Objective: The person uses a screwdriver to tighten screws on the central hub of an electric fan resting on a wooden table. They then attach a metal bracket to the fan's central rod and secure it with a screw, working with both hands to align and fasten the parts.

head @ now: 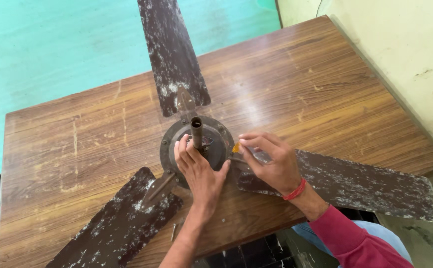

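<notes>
An old brown ceiling fan lies on a wooden table point(325, 89). Its round motor hub point(221, 136) sits mid-table with a short rusty pipe point(196, 130) standing up from it. Three worn, speckled blades spread out: one toward the far side point(172, 54), one to the near left point(122, 223), one to the right point(365, 183). My left hand point(199, 171) rests flat on the hub, fingers against the pipe. My right hand point(271, 161) pinches a small tool with an orange-yellow handle point(236, 147) at the hub's right edge, over the right blade's root.
A loose screw point(173, 232) lies near the table's front edge, beside my left wrist. A teal wall stands behind the table, a cream wall on the right. Dark floor tiles show below the front edge. My right wrist wears a red thread band.
</notes>
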